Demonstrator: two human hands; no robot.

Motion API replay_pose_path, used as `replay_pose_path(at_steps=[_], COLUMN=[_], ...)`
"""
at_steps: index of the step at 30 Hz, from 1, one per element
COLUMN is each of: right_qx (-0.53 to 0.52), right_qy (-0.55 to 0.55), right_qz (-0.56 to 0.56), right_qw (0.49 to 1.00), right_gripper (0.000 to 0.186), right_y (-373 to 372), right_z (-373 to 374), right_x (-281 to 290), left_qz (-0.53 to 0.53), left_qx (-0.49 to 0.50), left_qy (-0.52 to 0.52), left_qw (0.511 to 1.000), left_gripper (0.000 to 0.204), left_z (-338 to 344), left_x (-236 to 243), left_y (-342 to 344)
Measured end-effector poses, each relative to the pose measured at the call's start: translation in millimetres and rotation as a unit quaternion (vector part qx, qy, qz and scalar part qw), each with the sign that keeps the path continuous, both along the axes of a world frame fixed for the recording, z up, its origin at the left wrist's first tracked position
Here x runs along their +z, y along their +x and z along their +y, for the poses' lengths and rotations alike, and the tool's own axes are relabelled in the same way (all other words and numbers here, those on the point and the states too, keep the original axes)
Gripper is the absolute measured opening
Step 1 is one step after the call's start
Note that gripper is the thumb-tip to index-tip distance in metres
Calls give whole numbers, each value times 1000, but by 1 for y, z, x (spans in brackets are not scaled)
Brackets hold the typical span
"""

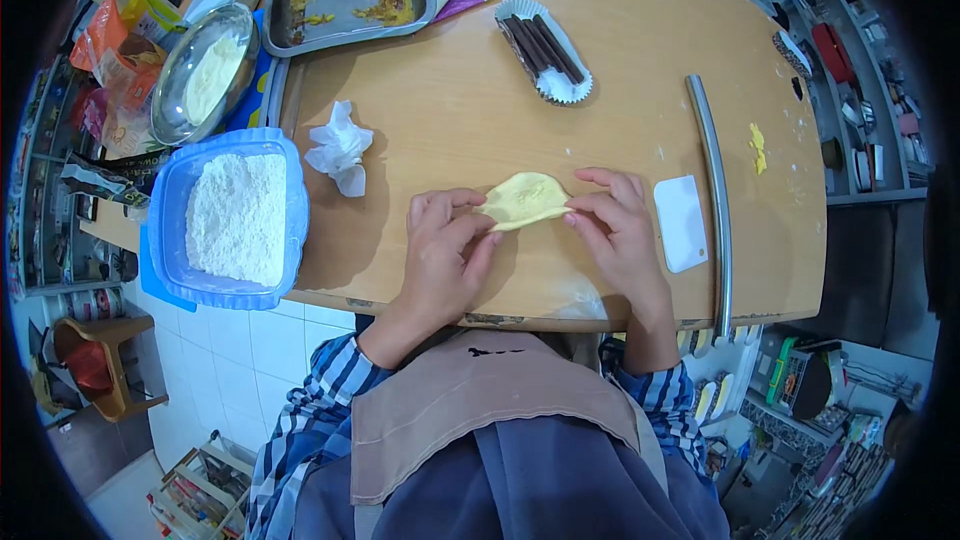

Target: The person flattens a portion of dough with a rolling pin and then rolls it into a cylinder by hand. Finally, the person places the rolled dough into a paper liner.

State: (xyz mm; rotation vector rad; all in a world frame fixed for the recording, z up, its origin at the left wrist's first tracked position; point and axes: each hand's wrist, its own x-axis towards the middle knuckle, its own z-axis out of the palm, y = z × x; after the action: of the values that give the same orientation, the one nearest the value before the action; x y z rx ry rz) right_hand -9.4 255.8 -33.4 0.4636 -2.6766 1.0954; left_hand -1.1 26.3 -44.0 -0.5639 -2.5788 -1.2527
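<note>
A flattened oval of pale yellow dough (525,198) lies on the wooden table near its front edge. My left hand (440,245) pinches its left side between thumb and fingers. On the opposite side, my right hand (618,225) grips the right end with thumb and forefinger. The dough's near edge looks slightly raised or folded between both hands. To the right of my right hand lies a white plastic scraper (681,224), and beyond it a long metal rod (712,200). Farther back, several dark brown sticks (543,45) sit in a white fluted paper case (575,90).
Left of my hands, a blue tub (297,210) holds white flour, with a crumpled tissue (341,148) beside it. Behind stand a metal bowl (240,70) and a smeared baking tray (350,37). A yellow dough scrap (757,148) lies at the right of the wooden table (440,120).
</note>
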Motion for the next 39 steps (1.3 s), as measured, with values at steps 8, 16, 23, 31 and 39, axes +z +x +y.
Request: replay_pose_path(at_steps=[8,16,23,31,39], right_qx=[-51,-140,-190,-52,-60], right_qy=[3,-1,-168,3,28], right_qz=[-14,59,31,55,12], right_qw=[999,988,967,997,998], right_gripper=[13,27,24,48,54], right_y=[-9,-11,16,16,14], right_z=[-9,-23,-12,-26,-28], right_x=[-13,-12,0,-17,-5], left_qz=[-29,0,8,8,12], left_qx=[45,106,95,95,91], left_qy=[31,12,6,-3,0], left_qw=[998,994,995,995,996], left_gripper=[9,11,12,12,17], left_z=[7,13,10,9,9], left_x=[-4,-8,-11,-12,-9], left_y=[-4,-9,-8,-9,-8])
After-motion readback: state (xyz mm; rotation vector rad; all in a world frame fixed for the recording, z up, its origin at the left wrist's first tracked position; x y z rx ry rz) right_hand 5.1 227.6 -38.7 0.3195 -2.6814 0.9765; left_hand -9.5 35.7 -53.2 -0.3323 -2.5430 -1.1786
